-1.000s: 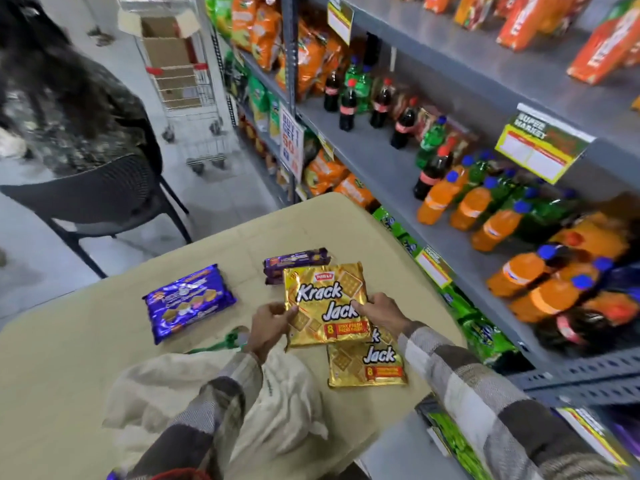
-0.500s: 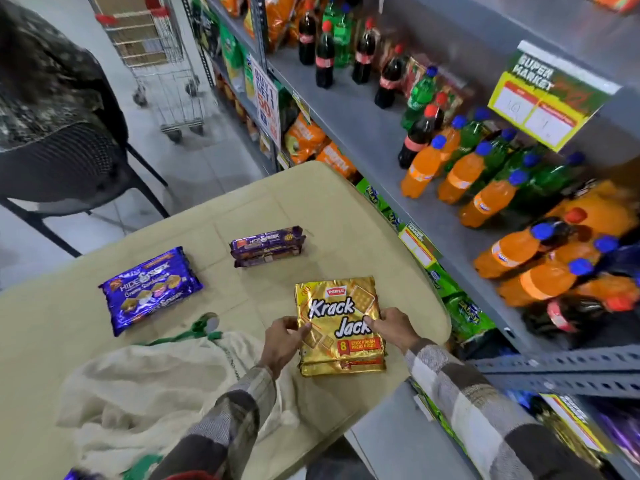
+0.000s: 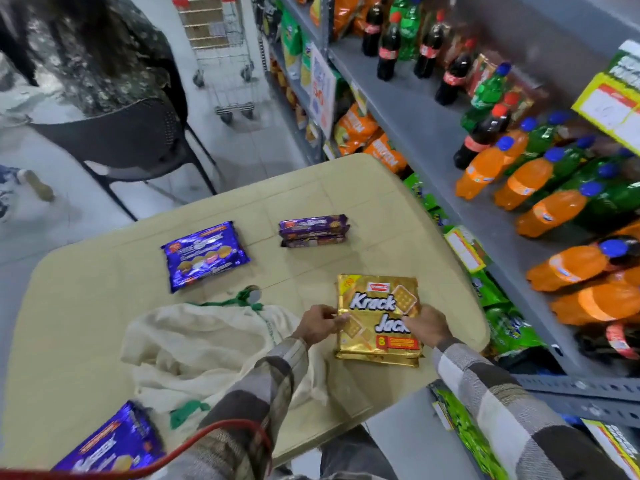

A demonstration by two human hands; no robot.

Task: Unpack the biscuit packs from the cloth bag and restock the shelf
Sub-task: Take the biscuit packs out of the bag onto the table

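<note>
One beige table [image 3: 86,306] beside stocked shelves [image 3: 419,129]

The purple foil biscuit pack [image 3: 110,445] at the near corner of the beige desk [image 3: 69,306] is cut off by the bottom edge. Beneath the gold foil Krack Jack biscuit pack [image 3: 377,317] only slivers of gold wrapper show, their count unclear. The print on its red band is blurred. The yellow shelf label [image 3: 613,105] runs off the right edge and is unreadable.

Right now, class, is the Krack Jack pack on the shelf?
No, the Krack Jack pack lies on the table, held by left hand and right hand.
</note>
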